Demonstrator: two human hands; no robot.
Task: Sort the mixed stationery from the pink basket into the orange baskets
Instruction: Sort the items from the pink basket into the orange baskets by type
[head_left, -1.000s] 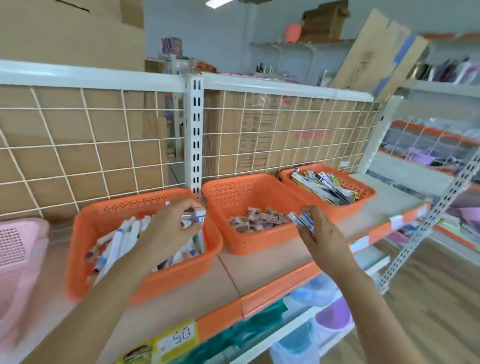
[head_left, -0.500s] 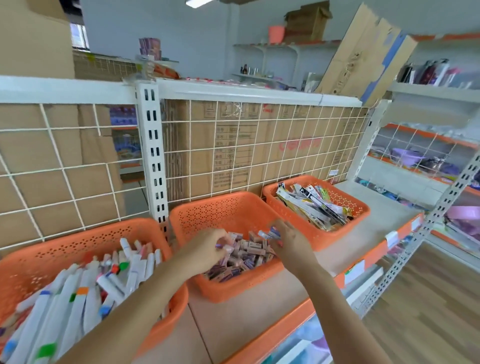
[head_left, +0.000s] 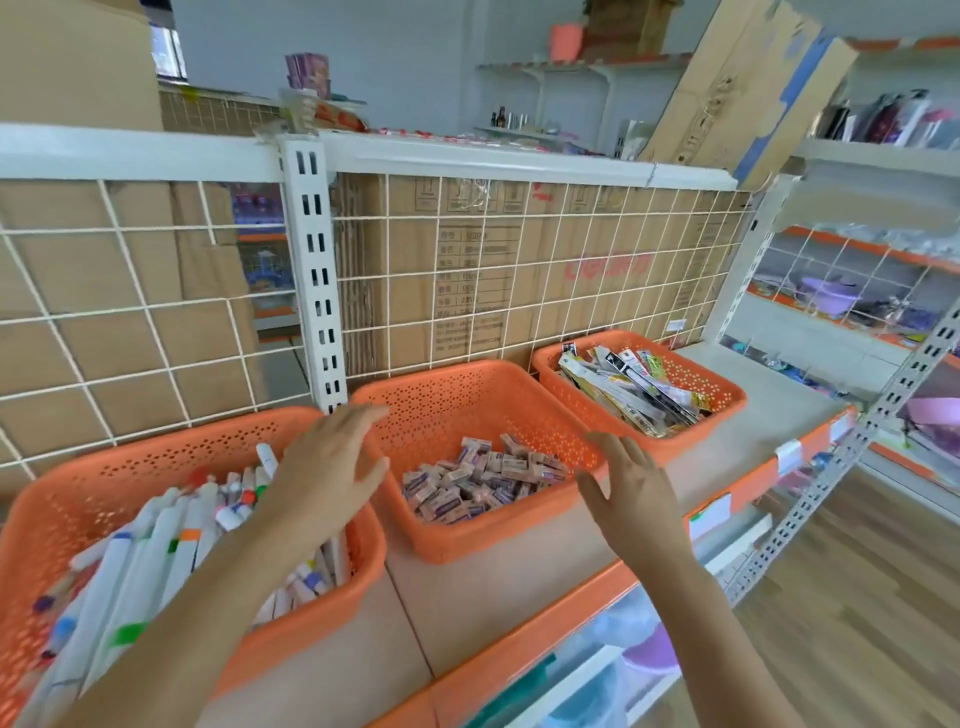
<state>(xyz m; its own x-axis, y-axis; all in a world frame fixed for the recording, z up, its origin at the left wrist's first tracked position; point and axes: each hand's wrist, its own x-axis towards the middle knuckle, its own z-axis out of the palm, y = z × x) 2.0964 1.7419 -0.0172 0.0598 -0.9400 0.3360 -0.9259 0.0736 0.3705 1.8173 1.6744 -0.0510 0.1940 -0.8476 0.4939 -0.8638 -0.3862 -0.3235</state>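
- Over the middle orange basket (head_left: 467, 540), both hands are hovering empty: the left hand (head_left: 332, 462) is floating above its left rim with fingers straight and close together, and the right hand (head_left: 631, 493) is floating above its right front corner with fingers spread wide.
- Behind that basket, a white wire grid (head_left: 485, 270) is backing the shelf, with cardboard boxes (head_left: 571, 244) showing through.
- Inside it, small boxed erasers (head_left: 483, 480) are lying in a loose heap.
- White markers (head_left: 156, 545) with coloured caps are filling the orange basket to its left (head_left: 130, 467), partly under the left forearm.
- Long flat packets (head_left: 628, 395) are piling up in the orange basket to its right (head_left: 691, 374).
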